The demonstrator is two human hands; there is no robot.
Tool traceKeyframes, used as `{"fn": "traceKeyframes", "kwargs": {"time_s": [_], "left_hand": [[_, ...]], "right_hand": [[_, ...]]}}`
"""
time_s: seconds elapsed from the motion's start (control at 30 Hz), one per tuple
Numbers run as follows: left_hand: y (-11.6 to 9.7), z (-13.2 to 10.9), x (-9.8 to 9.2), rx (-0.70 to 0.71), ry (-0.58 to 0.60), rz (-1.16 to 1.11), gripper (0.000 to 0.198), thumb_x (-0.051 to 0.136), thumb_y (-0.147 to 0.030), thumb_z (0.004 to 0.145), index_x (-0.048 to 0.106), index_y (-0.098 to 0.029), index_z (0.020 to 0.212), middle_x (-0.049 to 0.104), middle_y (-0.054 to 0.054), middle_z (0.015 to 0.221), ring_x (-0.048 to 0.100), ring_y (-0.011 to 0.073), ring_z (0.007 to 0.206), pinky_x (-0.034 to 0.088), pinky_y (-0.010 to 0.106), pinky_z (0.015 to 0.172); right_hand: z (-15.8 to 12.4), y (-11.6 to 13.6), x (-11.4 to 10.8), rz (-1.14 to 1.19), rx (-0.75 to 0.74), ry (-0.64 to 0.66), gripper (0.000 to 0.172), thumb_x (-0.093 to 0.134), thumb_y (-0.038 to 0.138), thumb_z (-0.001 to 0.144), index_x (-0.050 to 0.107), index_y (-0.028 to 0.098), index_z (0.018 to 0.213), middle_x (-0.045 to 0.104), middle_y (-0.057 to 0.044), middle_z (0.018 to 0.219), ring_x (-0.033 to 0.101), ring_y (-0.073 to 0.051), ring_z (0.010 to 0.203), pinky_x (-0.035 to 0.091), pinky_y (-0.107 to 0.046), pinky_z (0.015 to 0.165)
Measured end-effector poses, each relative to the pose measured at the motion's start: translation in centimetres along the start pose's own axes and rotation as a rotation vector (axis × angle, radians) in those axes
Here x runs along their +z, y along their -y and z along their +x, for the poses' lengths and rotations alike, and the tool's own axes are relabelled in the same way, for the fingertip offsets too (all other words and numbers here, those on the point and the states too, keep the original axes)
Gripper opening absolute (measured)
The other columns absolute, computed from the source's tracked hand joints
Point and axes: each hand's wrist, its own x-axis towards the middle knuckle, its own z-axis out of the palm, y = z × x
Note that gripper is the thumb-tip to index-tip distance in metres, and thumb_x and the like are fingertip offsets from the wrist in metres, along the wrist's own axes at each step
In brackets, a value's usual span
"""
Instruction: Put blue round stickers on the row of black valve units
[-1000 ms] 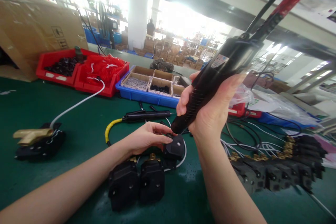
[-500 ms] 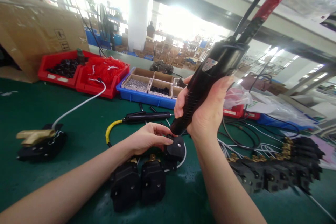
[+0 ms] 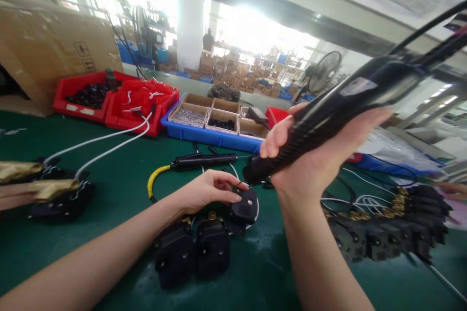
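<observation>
My right hand (image 3: 310, 165) is wrapped round a black electric screwdriver (image 3: 328, 112), which now leans well over to the right. Its nose (image 3: 251, 171) hovers by the top of a small black plastic housing (image 3: 243, 206). The thumb and fingers of my left hand (image 3: 213, 188) pinch this housing at its upper left edge. A bright round screw or hole shows on its face. Two larger black housings with brass fittings, one on the left (image 3: 175, 255) and one on the right (image 3: 213, 248), lie just below my left hand.
Behind lies a second screwdriver (image 3: 204, 160) with a yellow cable end. A blue tray (image 3: 219, 142) of screws and two red bins (image 3: 82, 111) stand farther back. Left, another person's hand (image 3: 14, 197) touches a brass fitting (image 3: 54, 189). A row of black housings (image 3: 386, 240) curves on the right.
The screwdriver has tilted to the right, its nose lifting slightly off the housing. At the left, another person's hand and a second brass-fitted unit with a white cable have come into view.
</observation>
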Motion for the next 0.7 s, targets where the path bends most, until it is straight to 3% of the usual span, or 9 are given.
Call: {"fn": "traceKeyframes", "kwargs": {"time_s": [0.2,0.27,0.33,0.47,0.57,0.63,0.7], "left_hand": [[-1.8,-2.1,-0.6,0.096,0.158,0.310,0.042,0.082,-0.020,0.068,0.076,-0.020,0.109,0.073,0.005,0.117,0.066,0.0220,0.110,0.051,0.034,0.099],[-2.7,-3.7,-0.4,0.137,0.057,0.436,0.039,0.080,-0.026,0.074,0.073,-0.020,0.113,0.071,0.005,0.120,0.064,0.0230,0.115,0.049,0.036,0.103],[-3.1,-5.8,0.2,0.205,-0.127,0.571,0.031,0.073,-0.037,0.083,0.073,-0.021,0.110,0.072,0.005,0.116,0.065,0.0230,0.112,0.050,0.037,0.101],[-1.5,-10.5,2.0,0.457,-0.376,0.878,0.030,0.068,-0.045,0.089,0.069,-0.025,0.111,0.070,0.003,0.117,0.064,0.0222,0.110,0.050,0.035,0.097],[1.0,-12.8,3.2,0.597,-0.436,1.179,0.062,0.080,-0.049,0.079,0.055,-0.026,0.131,0.065,0.006,0.129,0.060,0.0246,0.117,0.046,0.039,0.102],[2.4,-13.3,3.8,0.624,-0.456,1.385,0.083,0.086,-0.047,0.071,0.046,-0.022,0.140,0.062,0.009,0.134,0.057,0.0282,0.121,0.035,0.046,0.112],[3.4,-13.2,4.2,0.618,-0.467,1.537,0.085,0.086,-0.037,0.071,0.043,-0.016,0.141,0.063,0.011,0.134,0.056,0.0307,0.123,0.021,0.051,0.119]], "right_hand": [[-1.9,3.4,-0.8,-0.029,-0.043,-0.021,0.062,0.056,0.082,0.075,0.053,0.021,0.064,0.044,0.008,0.037,0.037,-0.010,0.025,0.027,-0.021,0.024],[-2.6,3.7,-1.3,-0.052,-0.029,-0.021,0.063,0.057,0.082,0.074,0.054,0.020,0.065,0.045,0.007,0.037,0.038,-0.011,0.025,0.027,-0.021,0.022],[-3.1,4.0,-1.7,-0.076,-0.019,-0.023,0.066,0.057,0.085,0.071,0.054,0.020,0.065,0.044,0.006,0.036,0.037,-0.012,0.024,0.026,-0.022,0.020],[-3.4,4.7,-2.2,-0.109,-0.051,-0.048,0.069,0.054,0.090,0.068,0.049,0.021,0.060,0.043,0.006,0.037,0.036,-0.013,0.024,0.027,-0.025,0.019],[-3.6,5.3,-2.1,-0.115,-0.069,-0.082,0.070,0.050,0.091,0.068,0.047,0.022,0.061,0.042,0.006,0.038,0.036,-0.014,0.025,0.027,-0.026,0.019],[-3.8,5.6,-1.8,-0.111,-0.067,-0.089,0.069,0.050,0.091,0.069,0.049,0.022,0.064,0.043,0.006,0.037,0.035,-0.013,0.025,0.026,-0.025,0.019],[-4.1,5.7,-1.5,-0.101,-0.048,-0.102,0.068,0.052,0.089,0.070,0.050,0.022,0.066,0.044,0.006,0.037,0.036,-0.012,0.025,0.027,-0.023,0.021]]}}
